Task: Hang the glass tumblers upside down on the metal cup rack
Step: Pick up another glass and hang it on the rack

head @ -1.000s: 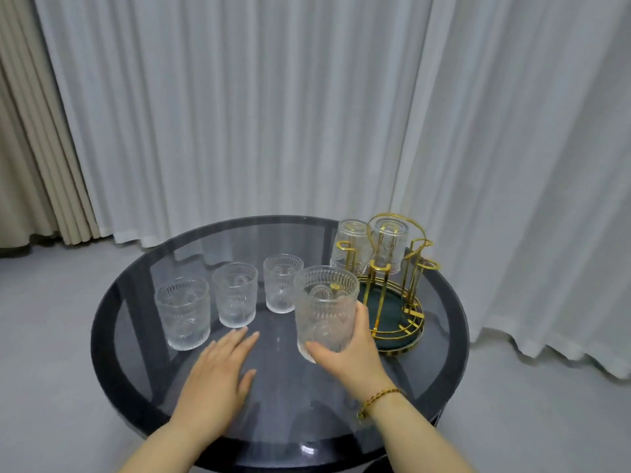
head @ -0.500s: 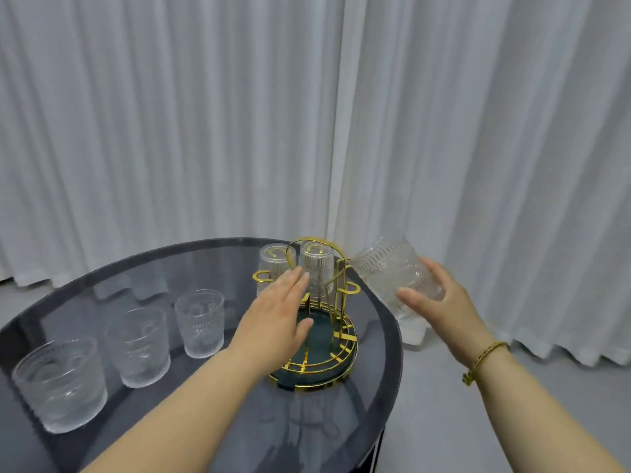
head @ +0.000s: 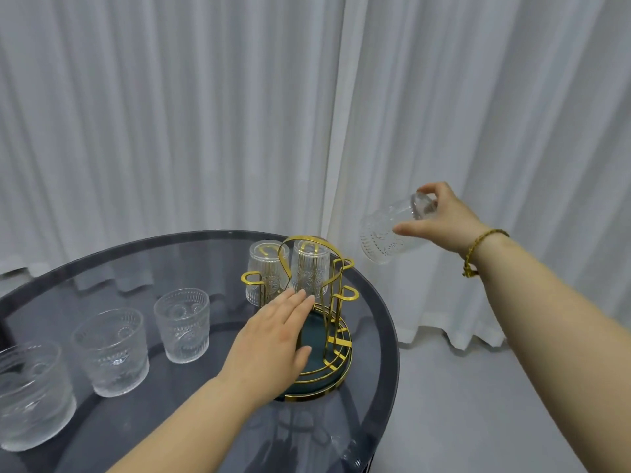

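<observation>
Since half a second ago the held tumbler [head: 392, 230] has risen and turned further over, so its mouth now slants down and to the left while its base points up toward the curtain [head: 170, 114], out beyond the table's right edge. The right hand [head: 440, 220] has its grip closed on the tumbler's base end, fingertips over the bottom and thumb along the side. The metal cup rack [head: 321, 322] stands near the right edge of the table [head: 205, 404], with two tumblers [head: 290, 271] already inverted on its far pegs and at least three gold hooks bare on the near and right sides. The left hand [head: 273, 343] lies flat and unclenched in front of the rack's base, grasping nothing; whether it actually presses the base I cannot tell. Three upright tumblers [head: 112, 349] wait in a row toward the table's left edge. The step in hand looks like inverting the third glass for hanging. The next move likely calls for finishing the turn until the mouth faces straight down, carrying the glass over a free peg, and lowering it gently so glass does not knock against metal or a neighbour.
</observation>
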`<action>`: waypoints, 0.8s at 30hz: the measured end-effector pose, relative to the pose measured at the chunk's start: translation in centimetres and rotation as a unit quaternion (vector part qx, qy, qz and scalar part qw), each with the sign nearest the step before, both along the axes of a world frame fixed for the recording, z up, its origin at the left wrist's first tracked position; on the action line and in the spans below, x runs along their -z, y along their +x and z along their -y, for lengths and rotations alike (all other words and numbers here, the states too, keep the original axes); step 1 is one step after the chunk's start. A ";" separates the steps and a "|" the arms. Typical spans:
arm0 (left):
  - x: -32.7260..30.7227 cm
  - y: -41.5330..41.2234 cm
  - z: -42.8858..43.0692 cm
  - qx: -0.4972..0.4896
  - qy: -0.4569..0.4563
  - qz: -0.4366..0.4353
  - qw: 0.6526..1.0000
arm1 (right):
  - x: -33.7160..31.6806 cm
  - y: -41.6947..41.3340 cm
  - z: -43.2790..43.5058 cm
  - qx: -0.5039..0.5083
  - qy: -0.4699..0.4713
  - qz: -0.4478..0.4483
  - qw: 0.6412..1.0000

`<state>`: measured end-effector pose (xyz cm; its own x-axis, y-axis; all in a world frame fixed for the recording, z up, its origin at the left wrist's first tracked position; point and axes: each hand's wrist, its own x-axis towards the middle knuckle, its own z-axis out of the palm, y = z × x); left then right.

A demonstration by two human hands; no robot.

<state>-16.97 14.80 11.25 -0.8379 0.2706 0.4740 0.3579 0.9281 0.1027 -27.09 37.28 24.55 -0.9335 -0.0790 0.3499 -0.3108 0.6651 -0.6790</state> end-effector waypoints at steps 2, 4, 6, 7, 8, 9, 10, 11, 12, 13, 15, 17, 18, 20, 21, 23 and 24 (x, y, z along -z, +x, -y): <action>-0.4 0.3 -0.1 -0.015 -0.024 -0.023 0.999 | -0.9 -0.7 0.7 -0.014 0.028 0.022 0.999; -0.1 0.3 -0.2 -0.025 -0.035 -0.066 0.997 | -1.3 -1.3 1.5 -0.028 0.058 0.024 0.998; 0.0 0.2 -0.3 -0.033 -0.036 -0.075 0.996 | -1.5 -1.8 2.3 -0.043 0.082 0.018 0.996; 0.1 0.2 -0.3 -0.038 -0.043 -0.079 0.995 | -1.5 -2.1 2.7 -0.051 0.094 0.018 0.994; 0.3 0.1 -0.3 -0.042 -0.046 -0.081 0.995 | -1.3 -2.3 3.1 -0.059 0.110 0.020 0.992; 0.3 0.0 -0.3 -0.046 -0.051 -0.082 0.994 | -1.0 -2.6 3.5 -0.068 0.128 0.022 0.989; 0.3 0.0 -0.2 -0.048 -0.054 -0.082 0.994 | -0.7 -2.8 3.8 -0.077 0.145 0.027 0.986; 0.3 0.0 -0.2 -0.047 -0.056 -0.083 0.994 | -0.4 -3.0 4.1 -0.085 0.159 0.032 0.983; 0.2 -0.1 -0.2 -0.047 -0.056 -0.084 0.994 | -0.1 -3.2 4.4 -0.093 0.170 0.037 0.980; 0.2 -0.1 -0.2 -0.050 -0.057 -0.081 0.994 | 0.2 -3.5 4.7 -0.100 0.178 0.043 0.978; 0.2 0.0 -0.2 -0.054 -0.061 -0.078 0.994 | 0.9 -3.8 5.2 -0.113 0.187 0.057 0.974; 0.1 0.0 -0.2 -0.055 -0.056 -0.080 0.994 | 1.8 -4.2 5.7 -0.125 0.198 0.073 0.969; 0.1 0.0 -0.1 -0.056 -0.054 -0.080 0.994 | 2.3 -4.3 5.9 -0.131 0.207 0.079 0.966; 0.1 -0.1 -0.1 -0.055 -0.054 -0.085 0.993 | 3.4 -4.6 6.2 -0.140 0.222 0.090 0.961; 0.1 -0.1 -0.1 -0.057 -0.056 -0.087 0.993 | 3.9 -4.7 6.3 -0.143 0.224 0.095 0.959; 0.1 -0.2 -0.1 -0.058 -0.057 -0.086 0.993 | 4.8 -4.8 6.4 -0.149 0.224 0.104 0.957; 0.1 -0.3 -0.1 -0.058 -0.055 -0.086 0.993 | 5.2 -4.9 6.5 -0.152 0.225 0.108 0.956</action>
